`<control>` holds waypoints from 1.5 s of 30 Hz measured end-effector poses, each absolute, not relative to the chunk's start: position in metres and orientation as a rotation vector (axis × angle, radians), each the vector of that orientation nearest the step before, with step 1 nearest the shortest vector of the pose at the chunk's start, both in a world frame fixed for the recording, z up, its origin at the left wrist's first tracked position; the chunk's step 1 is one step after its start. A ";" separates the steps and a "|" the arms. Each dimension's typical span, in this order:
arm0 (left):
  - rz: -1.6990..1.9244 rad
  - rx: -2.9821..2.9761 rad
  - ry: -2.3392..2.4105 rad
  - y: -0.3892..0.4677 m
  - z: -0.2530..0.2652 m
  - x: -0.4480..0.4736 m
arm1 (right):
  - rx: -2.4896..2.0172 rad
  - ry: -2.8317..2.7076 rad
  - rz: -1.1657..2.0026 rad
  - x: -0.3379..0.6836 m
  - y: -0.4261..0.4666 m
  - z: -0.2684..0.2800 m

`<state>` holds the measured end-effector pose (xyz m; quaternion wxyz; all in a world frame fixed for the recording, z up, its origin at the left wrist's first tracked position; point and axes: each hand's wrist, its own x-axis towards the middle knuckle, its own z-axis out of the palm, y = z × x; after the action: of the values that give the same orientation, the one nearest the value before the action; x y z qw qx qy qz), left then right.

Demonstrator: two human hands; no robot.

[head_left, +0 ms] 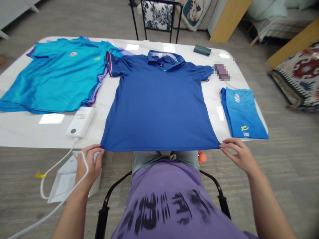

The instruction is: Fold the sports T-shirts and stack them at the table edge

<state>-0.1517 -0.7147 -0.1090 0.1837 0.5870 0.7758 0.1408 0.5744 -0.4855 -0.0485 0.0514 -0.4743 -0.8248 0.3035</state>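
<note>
A dark blue polo shirt lies spread flat on the white table, its collar at the far side and its hem along the near edge. My left hand pinches the shirt's left hem corner between thumb and fingers. At the opposite end, my right hand grips the right hem corner the same way. The hem is stretched straight between both hands. Both sleeves lie out to the sides, the left one touching a pile of teal and purple shirts.
A folded bright blue shirt rests on the table at right. Near it are a blurred reddish object and a dark green case. A white power bank with a cable sits at left. A chair stands beyond the table.
</note>
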 end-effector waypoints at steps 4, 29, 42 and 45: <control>0.315 1.670 2.192 -0.712 -0.094 -0.138 | -1.407 -2.666 1.010 0.567 -0.477 -0.043; -0.018 1.600 2.112 -0.400 -0.245 -0.091 | -2.163 -1.296 1.538 0.451 -0.065 -0.248; 0.022 1.615 2.111 -0.398 -0.247 -0.093 | -2.436 -1.549 0.965 0.494 -0.078 -0.239; 0.001 1.623 2.134 -0.399 -0.248 -0.093 | -2.469 -1.816 0.796 0.501 -0.082 -0.240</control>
<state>-0.0925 -0.3989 -0.2478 0.2282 0.5892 0.7751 0.0005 0.5015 -0.0816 -0.2404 -0.0124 -0.7797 -0.5734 0.2514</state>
